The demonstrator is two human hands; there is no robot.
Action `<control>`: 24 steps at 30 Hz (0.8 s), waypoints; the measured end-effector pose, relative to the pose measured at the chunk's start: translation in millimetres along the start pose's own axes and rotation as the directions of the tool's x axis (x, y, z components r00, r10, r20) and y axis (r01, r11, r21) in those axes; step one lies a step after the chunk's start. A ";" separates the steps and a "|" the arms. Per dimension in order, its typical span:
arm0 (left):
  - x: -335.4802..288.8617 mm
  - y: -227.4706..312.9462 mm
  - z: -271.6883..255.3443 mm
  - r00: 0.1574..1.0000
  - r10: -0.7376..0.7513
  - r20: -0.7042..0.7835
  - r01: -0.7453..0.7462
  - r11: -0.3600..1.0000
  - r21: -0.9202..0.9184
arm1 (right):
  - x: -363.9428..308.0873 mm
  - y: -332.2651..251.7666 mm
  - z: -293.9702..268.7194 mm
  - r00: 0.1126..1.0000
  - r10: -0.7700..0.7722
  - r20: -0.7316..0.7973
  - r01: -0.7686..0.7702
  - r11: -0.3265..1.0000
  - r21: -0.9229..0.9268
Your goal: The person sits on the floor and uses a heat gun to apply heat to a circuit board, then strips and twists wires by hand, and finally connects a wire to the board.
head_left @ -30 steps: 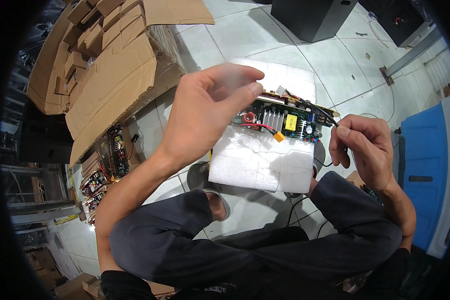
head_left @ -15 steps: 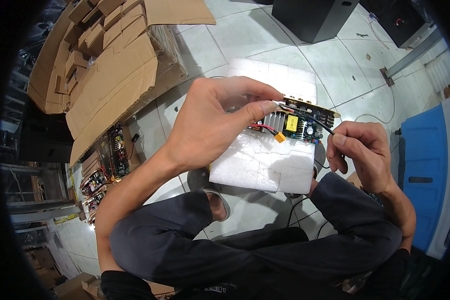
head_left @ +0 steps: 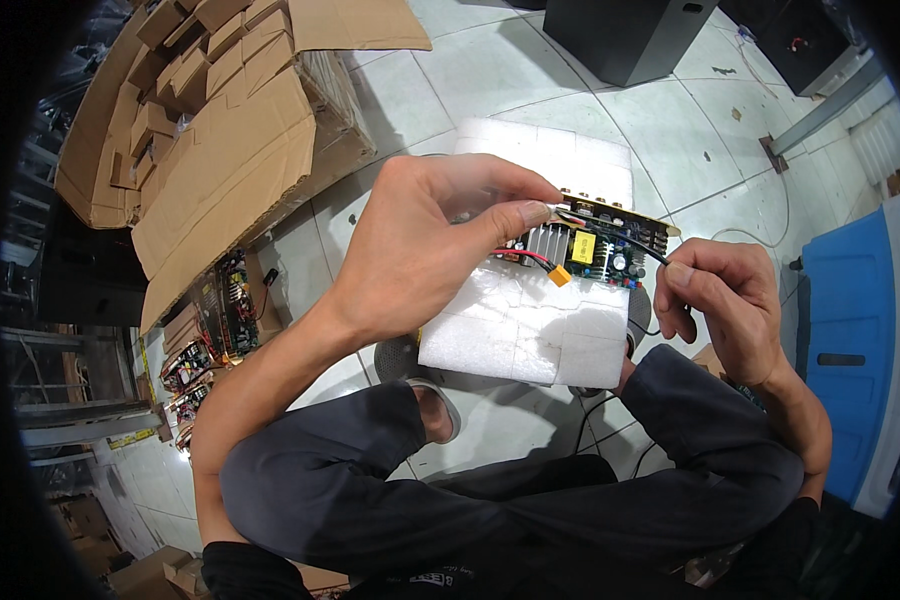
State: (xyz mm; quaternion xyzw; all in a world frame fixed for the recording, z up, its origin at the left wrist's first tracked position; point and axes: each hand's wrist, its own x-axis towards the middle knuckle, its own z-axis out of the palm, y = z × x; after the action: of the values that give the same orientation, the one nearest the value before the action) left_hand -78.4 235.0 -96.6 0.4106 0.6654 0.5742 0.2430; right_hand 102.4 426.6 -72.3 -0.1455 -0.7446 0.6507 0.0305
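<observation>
My left hand [head_left: 420, 240] is pinched closed over the top left of an amplifier circuit board [head_left: 620, 262]. Between its thumb and index finger is the thin-wired end of a black cable [head_left: 625, 238]. Lower down at the right, my right hand [head_left: 725, 300] grips the same cable between thumb and fingers, so it spans the board. The board carries silver heat sink fins, a yellow transformer [head_left: 583, 247] and a row of connectors along its far edge. A yellow plug [head_left: 560, 275] on red and black wires hangs over the near side. My left hand hides the board's left end.
White foam [head_left: 530, 335] lies under the board, in front of my crossed legs. A large open carton [head_left: 235, 150] with small boxes stands at the far left, more circuit boards [head_left: 230, 305] below it. A black speaker cabinet [head_left: 620, 35] stands ahead; a blue bin [head_left: 845, 340] is right.
Both hands stay almost where they were. The cable's wire end has shifted slightly at my left fingertips.
</observation>
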 end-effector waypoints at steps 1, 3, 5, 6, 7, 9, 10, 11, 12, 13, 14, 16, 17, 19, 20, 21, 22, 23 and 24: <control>-0.2 1.1 -0.2 1.000 0.000 0.001 0.000 1.000 0.002 | 0.1 -0.3 0.3 1.000 0.001 0.001 -0.001 1.000 0.003; -0.4 1.6 -0.4 1.000 0.000 0.000 0.000 1.000 0.002 | 0.2 -1.2 1.0 1.000 0.003 0.001 -0.003 1.000 0.009; -0.3 1.2 -0.7 1.000 -0.001 -0.002 0.001 1.000 -0.001 | 0.3 -0.5 1.2 1.000 -0.002 -0.002 0.002 1.000 0.009; -0.4 1.1 -0.8 1.000 0.000 -0.002 0.000 1.000 0.001 | 0.3 -0.4 1.2 1.000 -0.004 -0.004 0.004 1.000 0.009; -0.3 1.0 -1.0 1.000 0.000 -0.002 0.000 1.000 0.003 | 0.3 -0.4 1.2 1.000 -0.007 -0.005 0.007 1.000 0.005; -0.5 0.6 -0.9 1.000 -0.002 -0.001 0.002 1.000 0.003 | 0.6 -0.6 1.2 1.000 -0.012 -0.006 0.012 1.000 -0.003; -0.9 0.4 -0.7 1.000 -0.005 -0.001 0.005 1.000 0.002 | 0.3 -1.1 1.1 1.000 -0.002 -0.001 0.002 1.000 -0.004; -1.2 0.0 -0.6 1.000 -0.008 -0.001 0.008 1.000 0.000 | -0.3 -1.9 0.9 1.000 0.009 0.003 -0.009 1.000 -0.004; -1.0 -0.5 -0.6 1.000 -0.003 0.003 0.003 1.000 0.009 | -0.6 -2.4 0.6 1.000 0.019 0.008 -0.019 1.000 -0.004; -0.9 -1.1 -0.9 1.000 0.001 0.007 -0.001 1.000 0.018 | -0.5 -2.3 0.4 1.000 0.021 0.009 -0.021 1.000 0.001; -0.8 -1.3 -1.0 1.000 0.006 0.012 -0.006 1.000 0.027 | -0.2 -2.1 0.2 1.000 0.022 0.011 -0.022 1.000 0.007; -0.8 0.1 -0.8 1.000 -0.004 0.017 0.004 1.000 0.011 | 0.3 -1.0 -0.1 1.000 0.022 0.012 -0.022 1.000 0.009; -0.7 0.5 -0.6 1.000 -0.009 0.020 0.009 1.000 0.003 | 0.5 -0.4 -0.3 1.000 0.019 0.012 -0.019 1.000 0.006; -0.3 -1.8 -0.1 1.000 0.018 0.011 -0.018 1.000 -0.004 | 0.2 -0.6 -0.2 1.000 0.015 0.011 -0.015 1.000 0.007; -0.1 -2.7 0.2 0.999 0.032 0.007 -0.032 0.999 -0.007 | 0.0 -1.0 0.1 1.000 0.015 0.010 -0.015 1.000 0.012; -0.2 -2.7 0.2 1.000 0.016 0.000 -0.016 1.000 -0.024 | -0.1 -1.3 0.6 1.000 0.014 0.010 -0.014 1.000 0.018; -0.3 -2.7 0.2 1.000 -0.001 -0.007 0.001 0.999 -0.042 | -0.3 -1.7 0.9 1.000 0.018 0.010 -0.018 1.000 0.021; -0.5 -2.5 0.2 1.000 -0.018 -0.014 0.017 0.998 -0.059 | -0.5 -2.3 1.2 1.000 0.022 0.010 -0.022 0.999 0.024; -0.6 -2.5 0.2 1.000 -0.017 -0.016 0.016 0.998 -0.063 | -0.7 -2.6 1.3 1.000 0.026 0.009 -0.026 0.999 0.026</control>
State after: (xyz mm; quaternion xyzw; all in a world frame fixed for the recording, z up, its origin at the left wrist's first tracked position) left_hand -78.6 234.7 -99.1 0.3926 0.6525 0.5960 0.2549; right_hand 102.3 424.9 -69.9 -0.1518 -0.7341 0.6615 0.0209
